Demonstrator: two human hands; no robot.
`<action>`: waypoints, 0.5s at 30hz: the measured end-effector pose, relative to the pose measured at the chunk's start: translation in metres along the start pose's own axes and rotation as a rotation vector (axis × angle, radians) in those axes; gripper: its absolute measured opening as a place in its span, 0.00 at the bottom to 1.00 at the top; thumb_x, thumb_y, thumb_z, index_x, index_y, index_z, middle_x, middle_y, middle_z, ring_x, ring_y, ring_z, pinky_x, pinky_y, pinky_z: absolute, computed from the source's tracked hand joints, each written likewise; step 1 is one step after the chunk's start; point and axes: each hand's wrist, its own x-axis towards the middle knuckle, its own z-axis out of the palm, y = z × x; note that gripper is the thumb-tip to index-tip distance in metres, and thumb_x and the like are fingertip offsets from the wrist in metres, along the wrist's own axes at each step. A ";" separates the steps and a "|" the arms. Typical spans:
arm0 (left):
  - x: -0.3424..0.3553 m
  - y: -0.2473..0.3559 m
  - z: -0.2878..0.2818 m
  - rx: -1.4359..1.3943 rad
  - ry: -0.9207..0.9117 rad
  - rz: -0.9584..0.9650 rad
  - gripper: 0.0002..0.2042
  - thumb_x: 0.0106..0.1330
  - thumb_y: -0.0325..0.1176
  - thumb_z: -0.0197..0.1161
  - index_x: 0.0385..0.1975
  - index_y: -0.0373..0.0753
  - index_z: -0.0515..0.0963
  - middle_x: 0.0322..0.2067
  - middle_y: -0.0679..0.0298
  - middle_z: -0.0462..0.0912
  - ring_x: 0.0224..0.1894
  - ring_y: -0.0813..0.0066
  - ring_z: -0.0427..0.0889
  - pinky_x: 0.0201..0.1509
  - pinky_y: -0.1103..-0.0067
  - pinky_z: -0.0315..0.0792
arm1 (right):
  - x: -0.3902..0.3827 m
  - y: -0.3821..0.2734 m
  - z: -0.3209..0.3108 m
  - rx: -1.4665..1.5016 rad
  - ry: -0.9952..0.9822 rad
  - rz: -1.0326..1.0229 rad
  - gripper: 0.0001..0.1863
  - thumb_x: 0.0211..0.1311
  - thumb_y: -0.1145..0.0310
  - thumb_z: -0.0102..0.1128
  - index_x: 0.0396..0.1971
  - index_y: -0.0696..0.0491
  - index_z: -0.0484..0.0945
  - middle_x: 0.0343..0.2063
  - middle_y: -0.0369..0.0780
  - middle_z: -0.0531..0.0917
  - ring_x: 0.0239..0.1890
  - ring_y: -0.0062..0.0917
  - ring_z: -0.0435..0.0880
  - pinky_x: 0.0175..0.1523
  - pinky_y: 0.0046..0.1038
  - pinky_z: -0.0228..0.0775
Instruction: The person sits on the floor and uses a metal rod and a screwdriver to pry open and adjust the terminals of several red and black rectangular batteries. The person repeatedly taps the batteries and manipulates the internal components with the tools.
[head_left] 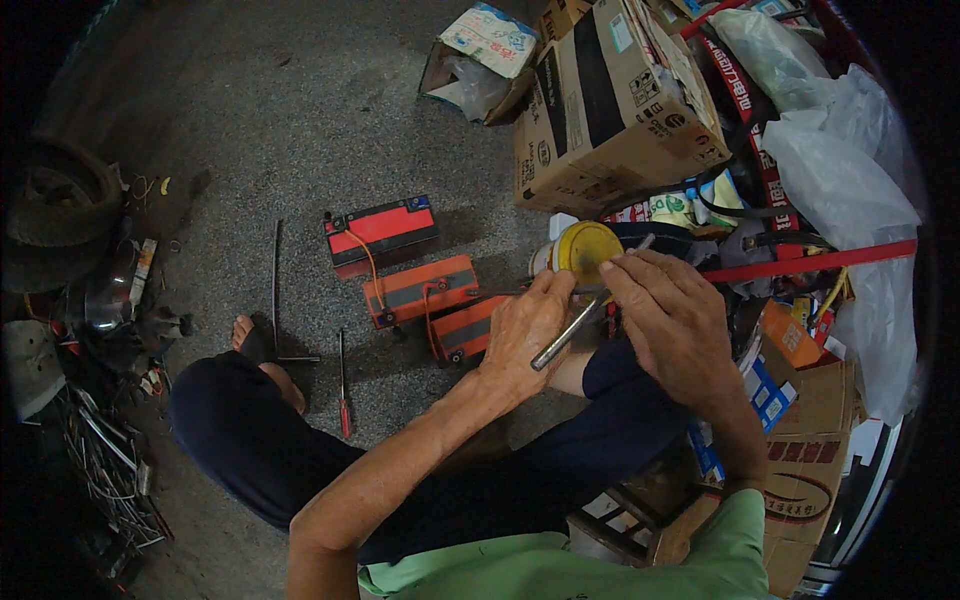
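My right hand (668, 318) is closed on the silver cross bar of a T-handle wrench (568, 335), which slants from lower left to upper right. What seems to be its thin dark shaft runs left through the curled fingers of my left hand (528, 335). The tip points at the middle one of three batteries, a red-orange one with a dark band (425, 290). A redder battery (382, 232) stands beyond it, while another orange battery (468, 330) is partly covered by my left hand. Orange cables link them. Just beyond my hands is a tub with a yellow lid (588, 248).
A screwdriver (344, 400) and an L-shaped metal bar (277, 280) lie on the grey floor. Tyres (55, 200) and loose metal parts (115, 460) crowd the left. Cardboard boxes (610, 110), plastic bags (835, 170) and a red strip (815, 262) fill the right.
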 end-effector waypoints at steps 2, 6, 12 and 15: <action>0.000 -0.001 0.000 0.003 0.003 0.012 0.10 0.61 0.22 0.57 0.41 0.33 0.71 0.37 0.45 0.77 0.37 0.39 0.80 0.38 0.56 0.74 | 0.006 -0.001 -0.001 -0.016 0.024 0.020 0.17 0.54 0.76 0.66 0.46 0.58 0.81 0.42 0.46 0.84 0.46 0.38 0.84 0.49 0.37 0.77; -0.001 -0.001 0.006 0.057 0.016 -0.011 0.09 0.61 0.22 0.58 0.41 0.33 0.71 0.35 0.46 0.76 0.36 0.40 0.79 0.37 0.56 0.73 | 0.006 -0.012 -0.007 0.113 -0.239 0.487 0.06 0.61 0.72 0.67 0.36 0.56 0.82 0.30 0.45 0.85 0.31 0.35 0.86 0.39 0.35 0.76; -0.002 -0.002 0.002 0.088 0.059 -0.024 0.06 0.65 0.24 0.57 0.40 0.34 0.71 0.37 0.46 0.77 0.37 0.39 0.79 0.38 0.55 0.72 | 0.004 -0.013 0.001 0.140 -0.021 0.464 0.05 0.61 0.70 0.67 0.33 0.56 0.82 0.24 0.45 0.84 0.24 0.34 0.85 0.34 0.34 0.75; 0.001 -0.004 0.004 0.093 0.038 -0.030 0.08 0.63 0.23 0.58 0.41 0.34 0.71 0.38 0.46 0.77 0.39 0.39 0.79 0.39 0.55 0.72 | 0.019 -0.006 0.004 0.053 0.200 0.099 0.06 0.61 0.71 0.68 0.34 0.57 0.82 0.23 0.45 0.83 0.23 0.34 0.84 0.31 0.32 0.74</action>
